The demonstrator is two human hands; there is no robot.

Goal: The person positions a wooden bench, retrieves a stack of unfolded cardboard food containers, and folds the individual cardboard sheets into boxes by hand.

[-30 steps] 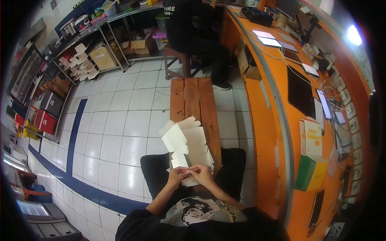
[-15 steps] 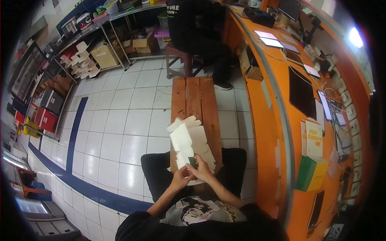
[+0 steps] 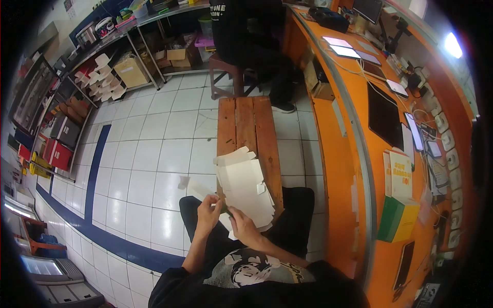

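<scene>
A pile of flat, die-cut white carton blanks (image 3: 240,177) lies on the wooden bench (image 3: 246,118) between my knees. One separate carton blank (image 3: 195,189) is off to the left of the pile, tilted above my left thigh. My left hand (image 3: 208,211) pinches this blank near its middle, fingers closed. My right hand (image 3: 243,226) is closed on the same blank just to the right, beside the pile's lower edge. A small dark green patch shows between the two hands. My fingers hide part of the blank.
On the right, an orange counter (image 3: 334,149) carries a green and yellow box (image 3: 398,218), tablets and phones with cables. Ahead, a person in black (image 3: 241,36) sits on a stool (image 3: 226,77). Folded cartons (image 3: 105,79) are stacked at the left by metal shelving.
One blank has come off the top of the pile and shifted left with both hands. My left hand has moved left and up; the pile's upper face is now exposed.
</scene>
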